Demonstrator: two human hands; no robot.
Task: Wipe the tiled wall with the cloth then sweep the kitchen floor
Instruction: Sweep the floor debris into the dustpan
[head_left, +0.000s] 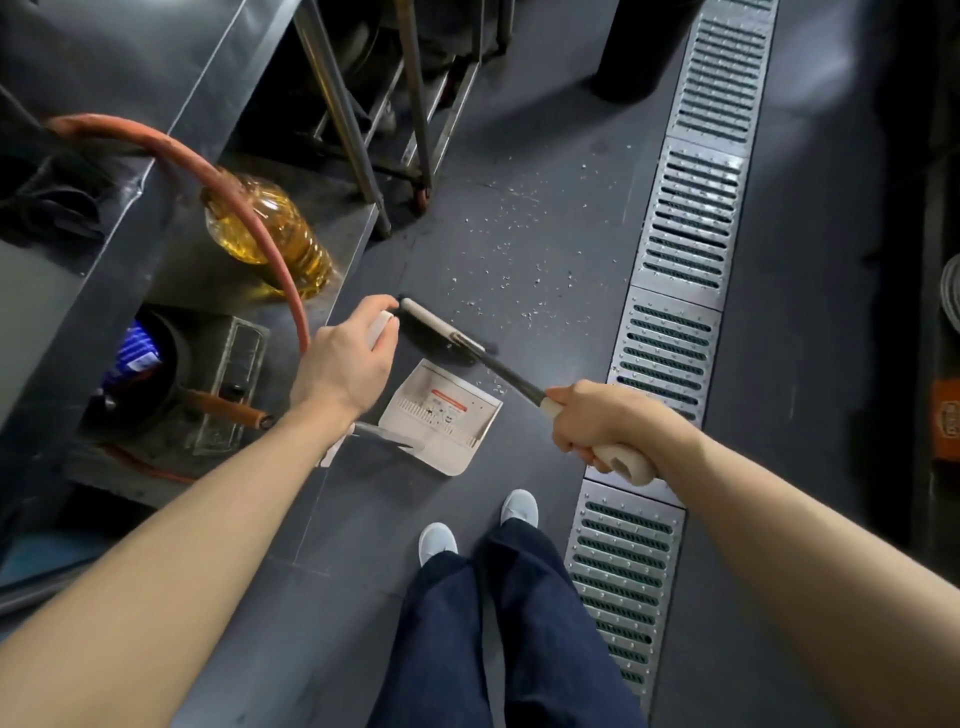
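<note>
Right hand (592, 421) gripping broom (447, 338) handle – head pointing up-left, left hand (345, 364) gripping dustpan (441, 415) handle

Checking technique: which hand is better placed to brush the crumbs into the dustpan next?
The right hand: it grips the broom handle, head beside the crumbs. The left hand holds the dustpan handle.

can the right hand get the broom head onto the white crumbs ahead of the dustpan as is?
Probably yes. The right hand grips the broom by its handle, and the broom head sits just short of the white crumbs. Bare floor lies between them; the cart legs stand further back, off that path.
</note>
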